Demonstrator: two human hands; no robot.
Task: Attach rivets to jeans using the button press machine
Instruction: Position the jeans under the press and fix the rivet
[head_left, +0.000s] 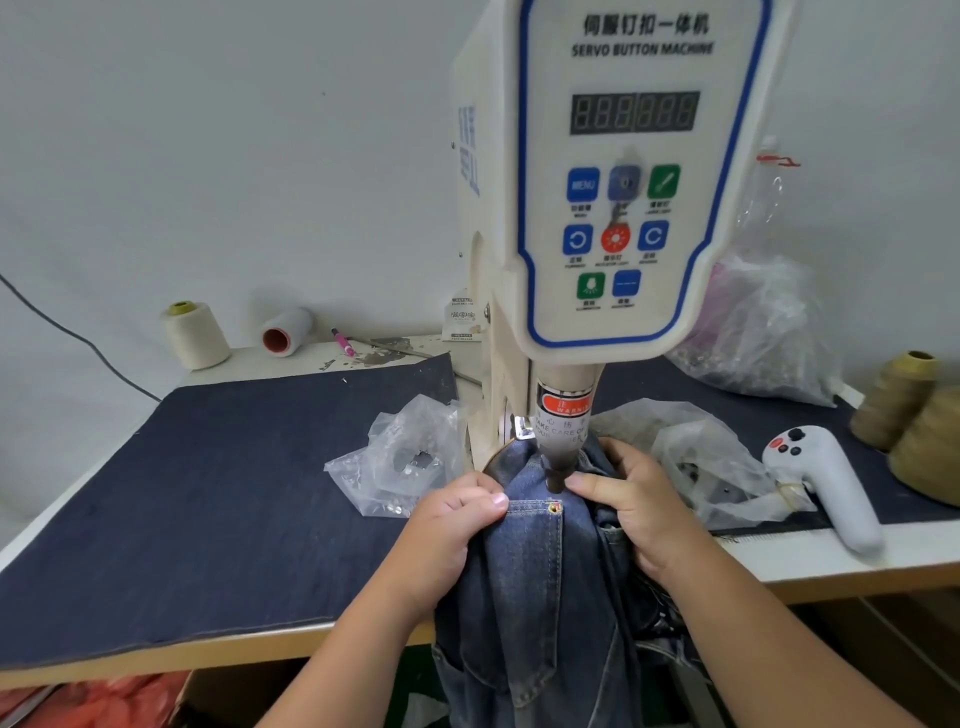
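Jeans (535, 561) at tabletop's front edge: soft, heavy, drapey. Left hand (452, 525) and right hand (628, 499) pinch denim beside pocket corner; hold there, taut.

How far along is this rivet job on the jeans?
One rivet already sits at the pocket corner. Both hands, left hand and right hand, grip the jeans beneath the press head, lining up the fabric. How many rivets remain cannot be told from here.

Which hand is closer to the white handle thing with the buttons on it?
The right hand. It holds the jeans beside the press head, with the white handheld controller lying further to its right on the table. The left hand grips the jeans on the far side.
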